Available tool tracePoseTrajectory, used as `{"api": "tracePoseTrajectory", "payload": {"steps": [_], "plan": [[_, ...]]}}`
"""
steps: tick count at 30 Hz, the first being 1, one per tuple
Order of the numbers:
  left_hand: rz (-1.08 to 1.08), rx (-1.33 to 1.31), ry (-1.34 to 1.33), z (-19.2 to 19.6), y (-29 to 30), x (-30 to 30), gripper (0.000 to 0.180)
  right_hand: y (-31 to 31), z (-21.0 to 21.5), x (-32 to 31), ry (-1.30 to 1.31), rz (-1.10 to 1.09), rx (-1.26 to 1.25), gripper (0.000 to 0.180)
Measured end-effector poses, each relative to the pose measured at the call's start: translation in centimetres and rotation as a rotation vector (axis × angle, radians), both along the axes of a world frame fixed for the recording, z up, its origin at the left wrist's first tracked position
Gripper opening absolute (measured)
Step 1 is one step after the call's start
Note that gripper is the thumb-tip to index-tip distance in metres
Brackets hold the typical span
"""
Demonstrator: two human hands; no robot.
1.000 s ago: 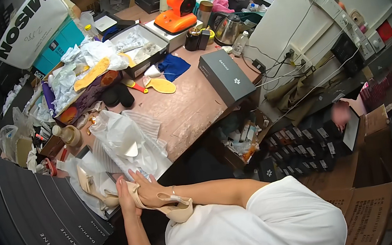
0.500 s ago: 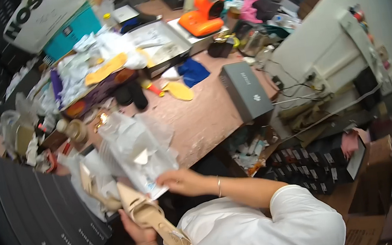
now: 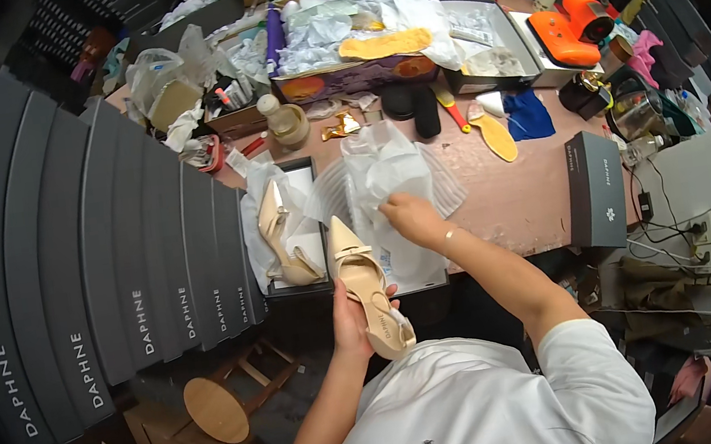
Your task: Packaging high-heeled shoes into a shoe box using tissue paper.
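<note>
My left hand (image 3: 350,320) is closed round a beige pointed-toe slingback shoe (image 3: 361,280), held toe away from me above the table's front edge. Its insole faces up, and a small bow crosses the front. My right hand (image 3: 411,217) reaches over white tissue paper (image 3: 393,168), fingers pinched at the sheet; their tips are partly hidden. Under the paper lies a translucent ribbed wrap (image 3: 450,178). To the left, a matching beige shoe (image 3: 273,219) rests on its side on paper in an open shoebox (image 3: 303,175).
Dark shoeboxes (image 3: 122,253) stand in a long row at left. A closed grey shoebox (image 3: 596,190) sits at the table's right. Behind are a paper-filled box (image 3: 337,81), a yellow insole (image 3: 497,139), a blue cloth (image 3: 530,114) and an orange device (image 3: 566,37). A wooden stool (image 3: 216,409) stands below left.
The view has turned, levelling the table. My right hand has moved from the near end of the tissue paper farther over it. The shoe stays in my left hand.
</note>
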State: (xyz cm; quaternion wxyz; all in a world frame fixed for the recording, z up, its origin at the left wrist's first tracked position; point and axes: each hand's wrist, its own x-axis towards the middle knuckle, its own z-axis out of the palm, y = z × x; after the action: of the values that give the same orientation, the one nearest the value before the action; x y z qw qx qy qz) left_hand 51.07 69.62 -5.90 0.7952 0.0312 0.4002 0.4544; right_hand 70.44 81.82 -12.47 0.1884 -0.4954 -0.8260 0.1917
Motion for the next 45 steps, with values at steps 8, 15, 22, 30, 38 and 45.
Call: {"api": "tracePoseTrajectory", "payload": {"steps": [8, 15, 22, 30, 38, 45], "plan": [[0.035, 0.225, 0.106, -1.9, 0.9, 1.1, 0.044, -9.8, 5.9, -3.8, 1.175, -0.446, -0.944, 0.019], [-0.117, 0.019, 0.080, -2.6, 0.5, -0.8, 0.037, -10.9, 7.2, -4.0, 0.207, -0.056, 0.024, 0.038], [-0.086, -0.053, 0.040, -3.6, -0.6, -1.6, 0.036, -4.1, 3.6, -2.1, 0.363, -0.053, -0.367, 0.024], [-0.065, -0.108, -0.010, -2.6, 2.0, -1.9, 0.063, -0.8, 2.6, -1.5, 0.373, -0.111, -0.059, 0.016], [0.038, -0.021, 0.096, -1.2, -1.2, 2.2, 0.052, -4.9, 3.2, -8.0, 0.049, -0.013, 0.255, 0.055], [-0.148, -0.220, -0.042, -3.3, -1.7, -2.0, 0.056, -0.8, 0.0, -0.9, -0.138, 0.035, -0.266, 0.057]]}}
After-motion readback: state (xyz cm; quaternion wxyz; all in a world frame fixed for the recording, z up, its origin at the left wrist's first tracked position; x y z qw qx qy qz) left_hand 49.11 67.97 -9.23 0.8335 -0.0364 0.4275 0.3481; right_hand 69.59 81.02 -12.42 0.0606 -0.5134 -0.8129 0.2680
